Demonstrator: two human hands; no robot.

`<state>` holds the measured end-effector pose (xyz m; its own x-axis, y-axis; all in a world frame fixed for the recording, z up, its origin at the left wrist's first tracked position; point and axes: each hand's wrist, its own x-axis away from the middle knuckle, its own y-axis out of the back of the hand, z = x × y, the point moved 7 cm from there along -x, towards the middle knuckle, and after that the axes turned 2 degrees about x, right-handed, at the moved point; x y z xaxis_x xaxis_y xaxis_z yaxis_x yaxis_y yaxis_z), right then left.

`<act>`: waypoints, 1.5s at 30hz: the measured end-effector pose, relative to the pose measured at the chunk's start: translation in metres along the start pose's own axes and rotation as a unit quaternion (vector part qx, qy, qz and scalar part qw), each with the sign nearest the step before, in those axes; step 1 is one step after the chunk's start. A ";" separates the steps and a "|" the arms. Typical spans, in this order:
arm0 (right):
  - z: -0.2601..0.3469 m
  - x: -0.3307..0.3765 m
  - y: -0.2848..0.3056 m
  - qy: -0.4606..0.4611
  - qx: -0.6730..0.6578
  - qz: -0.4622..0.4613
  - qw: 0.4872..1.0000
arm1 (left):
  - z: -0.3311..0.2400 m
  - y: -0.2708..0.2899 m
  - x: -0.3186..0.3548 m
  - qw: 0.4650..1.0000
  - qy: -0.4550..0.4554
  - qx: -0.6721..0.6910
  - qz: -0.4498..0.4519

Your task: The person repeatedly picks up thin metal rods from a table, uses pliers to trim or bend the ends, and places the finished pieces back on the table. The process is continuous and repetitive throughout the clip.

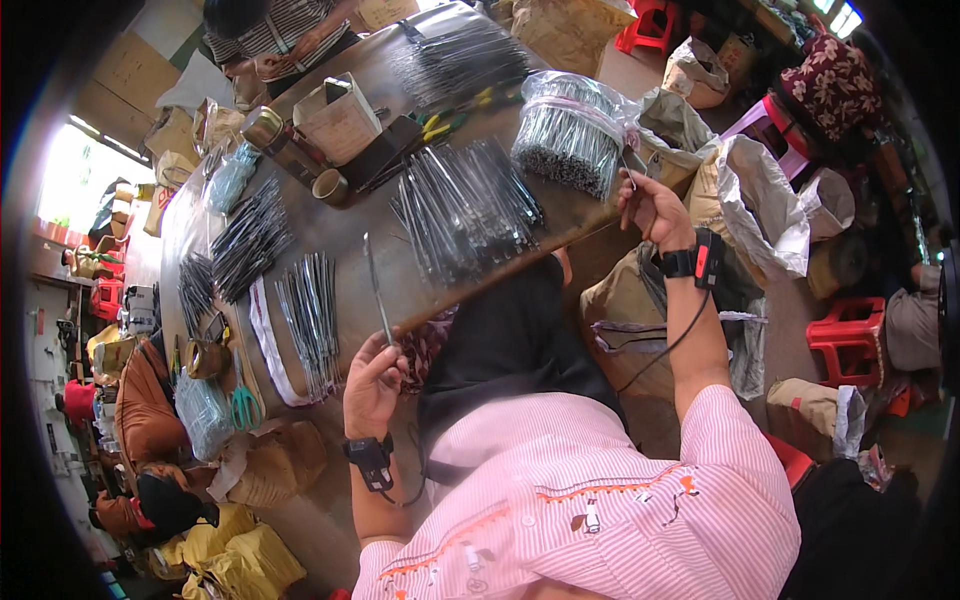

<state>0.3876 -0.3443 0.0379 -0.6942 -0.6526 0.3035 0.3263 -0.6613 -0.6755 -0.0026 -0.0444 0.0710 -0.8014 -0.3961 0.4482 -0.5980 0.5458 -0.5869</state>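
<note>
My left hand (372,382) is at the near edge of the brown table (340,235) and pinches the lower end of a thin grey rod (378,290) that points away from me over the tabletop. My right hand (650,208) is raised beside the table's right end, fingers closed on a small thin grey piece (628,168), close to a bundle of grey rods wrapped in clear plastic (570,132). A loose heap of dark rods (465,205) lies between my hands. Both wrists carry black bands with cables.
More rod piles (310,315) (245,240) lie along the table with a cardboard box (338,118), tape rolls (330,186), green-handled scissors (243,400) and pliers. Another person (275,25) sits at the far end, one more at left. Sacks, plastic bags and red stools (845,335) stand at right.
</note>
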 end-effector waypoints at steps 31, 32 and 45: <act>-0.137 0.116 -0.187 0.101 0.281 0.107 0.948 | 0.039 -0.100 -0.004 0.975 -0.079 -0.159 0.131; -0.139 0.117 -0.189 0.110 0.284 0.105 0.947 | 0.039 -0.101 -0.004 0.973 -0.081 -0.167 0.135; -0.121 0.100 -0.169 0.085 0.199 0.032 0.976 | 0.053 -0.097 -0.001 0.953 -0.018 -0.264 0.148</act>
<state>0.1851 -0.2533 0.1014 -0.7494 -0.6490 0.1306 0.5723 -0.7343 -0.3652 0.0557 -0.1360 0.0912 -0.9399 -0.1867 0.2860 -0.2636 0.9290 -0.2596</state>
